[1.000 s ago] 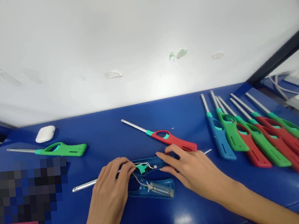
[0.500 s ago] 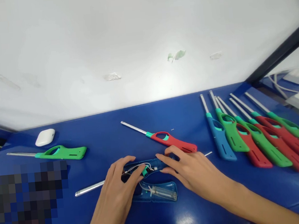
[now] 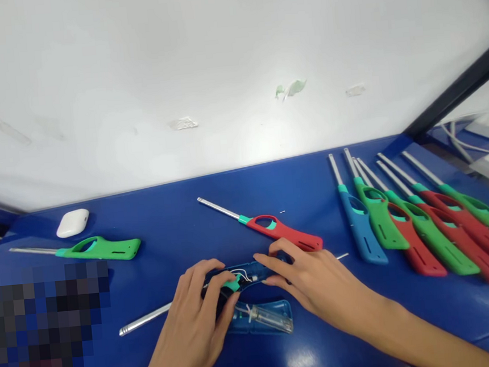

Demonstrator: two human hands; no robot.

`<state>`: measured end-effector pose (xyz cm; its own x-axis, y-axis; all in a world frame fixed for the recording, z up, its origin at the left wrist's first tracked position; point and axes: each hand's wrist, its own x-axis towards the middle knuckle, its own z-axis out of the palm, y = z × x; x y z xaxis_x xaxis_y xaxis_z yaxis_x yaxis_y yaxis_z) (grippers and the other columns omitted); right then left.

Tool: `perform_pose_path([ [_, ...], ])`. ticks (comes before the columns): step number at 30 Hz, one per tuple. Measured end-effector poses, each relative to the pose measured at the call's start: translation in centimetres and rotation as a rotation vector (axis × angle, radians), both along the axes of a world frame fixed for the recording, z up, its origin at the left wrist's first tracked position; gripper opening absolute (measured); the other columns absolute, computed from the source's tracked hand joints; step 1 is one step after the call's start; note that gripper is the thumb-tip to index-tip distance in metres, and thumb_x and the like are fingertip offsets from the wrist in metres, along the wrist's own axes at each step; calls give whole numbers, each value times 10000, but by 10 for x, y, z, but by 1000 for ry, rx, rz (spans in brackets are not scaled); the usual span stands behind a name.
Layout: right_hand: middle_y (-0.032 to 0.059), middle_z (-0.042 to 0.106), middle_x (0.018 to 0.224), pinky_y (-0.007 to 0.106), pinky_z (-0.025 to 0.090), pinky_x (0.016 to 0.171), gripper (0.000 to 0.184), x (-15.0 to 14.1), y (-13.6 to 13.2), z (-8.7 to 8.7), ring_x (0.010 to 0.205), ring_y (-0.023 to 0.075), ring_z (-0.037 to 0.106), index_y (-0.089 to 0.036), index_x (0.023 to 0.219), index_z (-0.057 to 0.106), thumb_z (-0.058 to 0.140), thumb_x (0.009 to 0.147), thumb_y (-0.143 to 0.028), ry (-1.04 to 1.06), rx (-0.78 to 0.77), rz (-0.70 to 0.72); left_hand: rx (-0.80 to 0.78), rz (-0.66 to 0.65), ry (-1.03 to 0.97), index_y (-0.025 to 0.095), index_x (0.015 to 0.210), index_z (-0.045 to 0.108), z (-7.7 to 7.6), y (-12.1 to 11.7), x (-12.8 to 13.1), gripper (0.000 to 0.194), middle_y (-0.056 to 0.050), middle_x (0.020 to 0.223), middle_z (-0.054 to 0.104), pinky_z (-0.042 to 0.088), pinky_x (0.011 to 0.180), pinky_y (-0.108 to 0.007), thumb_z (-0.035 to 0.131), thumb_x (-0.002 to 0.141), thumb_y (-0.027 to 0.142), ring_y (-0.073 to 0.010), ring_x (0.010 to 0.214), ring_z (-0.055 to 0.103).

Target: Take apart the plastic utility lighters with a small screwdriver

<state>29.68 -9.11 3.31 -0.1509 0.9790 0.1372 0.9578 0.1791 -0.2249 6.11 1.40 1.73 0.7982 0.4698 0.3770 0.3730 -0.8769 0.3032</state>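
An opened blue gas lighter lies beneath both hands. Its upper casing half [image 3: 261, 270] holds thin white wires. Nearer me, the other casing half [image 3: 257, 326] carries a clear fuel tank [image 3: 270, 319]. My left hand [image 3: 193, 311] is closed around the lighter's middle, thumb and fingertips at the teal trigger [image 3: 233, 285] and a dark part. The metal tube [image 3: 145, 319] sticks out left of that hand. My right hand [image 3: 310, 275] pinches the right end of the upper casing half. The left fingers hide part of the inside.
A red lighter [image 3: 285, 231] lies just behind the hands. Several assembled lighters [image 3: 420, 231] lie side by side at the right. On the left are a green lighter [image 3: 109, 249] and a white case [image 3: 73, 223]. A white wall [image 3: 236, 93] stands behind the blue table [image 3: 165, 213].
My left thumb has moved down, and its fingers have closed over the trigger, which has shifted slightly left. The tube's tip has dipped a little toward me. My right hand stays nearly still.
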Motion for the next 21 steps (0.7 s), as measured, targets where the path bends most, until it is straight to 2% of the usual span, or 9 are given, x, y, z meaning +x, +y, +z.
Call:
perform_pose_path([
  [4, 65, 626, 1162, 404, 631, 606, 402, 0, 0, -1, 871, 269, 705, -213, 1390, 613, 735, 1010, -266, 10, -6, -3, 35, -24, -19, 193, 1195, 566, 3, -2, 0, 171, -92, 1246, 541, 493, 982, -390, 496, 1059, 117, -215, 1174, 545],
  [9, 66, 627, 1148, 410, 632, 594, 396, 0, -1, 0, 851, 269, 705, -207, 1379, 620, 740, 1007, -269, 4, 1, -1, 42, -3, 45, 194, 1302, 582, 4, 0, -1, 267, -106, 1261, 538, 499, 981, -465, 567, 1037, 162, -262, 1172, 515],
  [16, 63, 628, 1158, 399, 636, 598, 411, 1, 1, -1, 880, 268, 718, -218, 1381, 623, 759, 995, -254, 16, 5, -3, 25, -60, 26, 229, 1306, 613, 2, 8, -6, 288, -75, 1211, 556, 534, 908, -391, 592, 1030, 148, -233, 1122, 512],
  [21, 54, 625, 1163, 417, 641, 606, 410, 0, 1, -3, 881, 269, 717, -228, 1381, 618, 758, 997, -266, 23, 7, -7, 37, -62, -18, 230, 1297, 623, 1, 7, -10, 310, -53, 1194, 601, 501, 932, -343, 530, 1046, 75, -199, 1125, 532],
])
